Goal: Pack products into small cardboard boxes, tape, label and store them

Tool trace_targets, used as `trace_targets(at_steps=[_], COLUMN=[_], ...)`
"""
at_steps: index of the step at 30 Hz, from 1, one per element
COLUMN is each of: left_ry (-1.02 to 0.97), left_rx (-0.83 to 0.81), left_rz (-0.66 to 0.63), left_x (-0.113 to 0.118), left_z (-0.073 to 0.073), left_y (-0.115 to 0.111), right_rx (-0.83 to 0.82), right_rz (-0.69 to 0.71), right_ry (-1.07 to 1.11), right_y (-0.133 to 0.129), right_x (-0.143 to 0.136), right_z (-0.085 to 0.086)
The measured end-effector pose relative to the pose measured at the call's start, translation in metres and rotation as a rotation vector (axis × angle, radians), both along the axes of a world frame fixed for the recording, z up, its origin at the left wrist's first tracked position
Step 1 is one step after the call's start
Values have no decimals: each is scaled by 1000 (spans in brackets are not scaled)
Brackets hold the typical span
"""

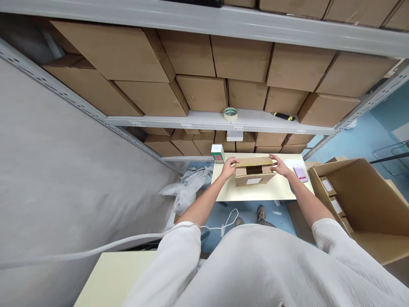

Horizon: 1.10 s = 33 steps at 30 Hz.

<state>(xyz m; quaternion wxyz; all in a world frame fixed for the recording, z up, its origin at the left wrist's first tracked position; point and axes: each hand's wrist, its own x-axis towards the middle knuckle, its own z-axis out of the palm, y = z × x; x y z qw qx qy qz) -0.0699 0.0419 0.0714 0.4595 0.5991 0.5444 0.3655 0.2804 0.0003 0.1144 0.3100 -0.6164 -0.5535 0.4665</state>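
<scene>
A small cardboard box (243,180) sits on the pale yellow table (230,194), with a white label on its near side. Part of its top is open, showing a dark inside. Its far flap (254,162) stands raised, a strip of yellowish tape along it. My left hand (228,167) pinches the left end of that flap between thumb and fingers. At the other end, my right hand (280,166) grips the flap's right corner with curled fingers. A small white and green box (217,152) stands beyond my left hand. To the right of my right hand lies a phone (300,174).
Metal shelving (204,120) packed with cardboard boxes faces me. On its ledge lie a tape roll (230,114) and a yellow-black utility knife (283,116). A large open carton (367,192) holding small boxes stands right. A white cable (128,239) crosses my left sleeve.
</scene>
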Motion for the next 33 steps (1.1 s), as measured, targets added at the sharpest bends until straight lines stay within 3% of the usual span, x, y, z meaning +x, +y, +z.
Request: trace_targets(at_steps=[7, 12, 19, 22, 26, 30, 33], left_ry=[-17, 155, 99, 249, 595, 723, 785], left_rx=[-202, -145, -96, 26, 318, 530, 518], left_rz=[-114, -318, -238, -165, -152, -330, -459], left_x=[-18, -30, -18, -14, -3, 25, 48], left_z=[0, 4, 13, 19, 29, 29, 22], left_y=[-12, -16, -7, -6, -19, -43, -57], right_rx=[-70, -103, -75, -25, 118, 210, 241], right_rz=[11, -2, 64, 66, 26, -32, -55], right_ry=[53, 65, -17, -33, -117, -190, -198], right_y=[-7, -11, -15, -14, -10, -10, -12], right_x=[8, 9, 10, 7, -2, -9, -13], right_z=[1, 2, 4, -4, -24, -40, -46])
